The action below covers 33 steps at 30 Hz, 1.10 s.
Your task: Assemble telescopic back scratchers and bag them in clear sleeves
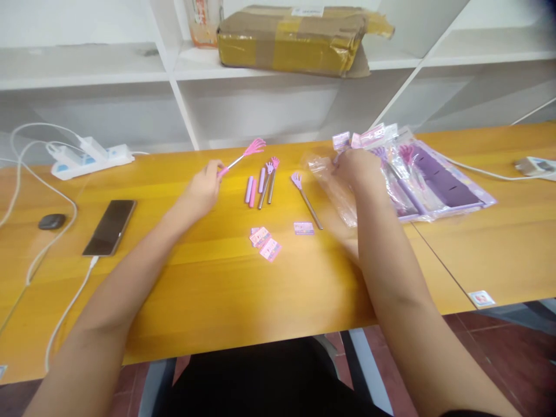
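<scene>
My left hand is closed round the pink handle of a small back scratcher, its pink claw pointing up to the right. To its right lie two metal-shafted scratchers, one with a purple claw and one pink, beside several purple and pink handle sleeves. A purple-clawed scratcher lies alone farther right. My right hand is closed at the clear plastic bags by the purple tray; its fingertips are mostly hidden. Printed cards and a purple card lie nearer me.
A phone on a charging cable, a black earbud-like case and a white power strip are at the left. Bagged scratchers rest on the tray. A taped cardboard box sits on the shelf behind.
</scene>
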{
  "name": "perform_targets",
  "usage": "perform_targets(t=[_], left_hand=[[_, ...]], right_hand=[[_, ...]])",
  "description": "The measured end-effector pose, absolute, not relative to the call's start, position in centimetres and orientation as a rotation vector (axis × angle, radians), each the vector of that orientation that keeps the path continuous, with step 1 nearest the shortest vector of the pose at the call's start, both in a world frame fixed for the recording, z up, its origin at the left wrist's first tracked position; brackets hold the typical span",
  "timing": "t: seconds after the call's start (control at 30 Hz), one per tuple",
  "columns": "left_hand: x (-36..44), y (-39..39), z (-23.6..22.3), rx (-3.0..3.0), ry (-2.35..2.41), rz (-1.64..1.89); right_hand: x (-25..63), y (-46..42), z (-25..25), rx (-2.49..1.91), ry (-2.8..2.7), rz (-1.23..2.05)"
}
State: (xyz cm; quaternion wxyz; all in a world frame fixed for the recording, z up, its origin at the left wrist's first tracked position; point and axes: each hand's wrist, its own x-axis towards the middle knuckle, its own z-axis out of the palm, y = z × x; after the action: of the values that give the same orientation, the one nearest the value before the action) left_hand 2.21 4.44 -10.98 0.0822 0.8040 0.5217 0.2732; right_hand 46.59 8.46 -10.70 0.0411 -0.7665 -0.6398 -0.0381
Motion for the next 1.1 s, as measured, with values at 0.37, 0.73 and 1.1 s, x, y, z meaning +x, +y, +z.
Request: perform_targets(t=[0.37,0.73,1.1], left_hand=[[3.7,3.1,-9.0,2.290,1.389,0.792],[6.9,-0.9,-7.1,1.862,0.965,0.837],[7.2,-1.3,-7.2,1.733,0.904,0.874]], right_hand=[[38.2,3.9,-3.0,-1.527,-1.693,0.382],[29.9,2.5,-5.7,-1.038,-1.436,1.021],[26.7,1.4,-8.7,-0.933,-1.474,1.410]])
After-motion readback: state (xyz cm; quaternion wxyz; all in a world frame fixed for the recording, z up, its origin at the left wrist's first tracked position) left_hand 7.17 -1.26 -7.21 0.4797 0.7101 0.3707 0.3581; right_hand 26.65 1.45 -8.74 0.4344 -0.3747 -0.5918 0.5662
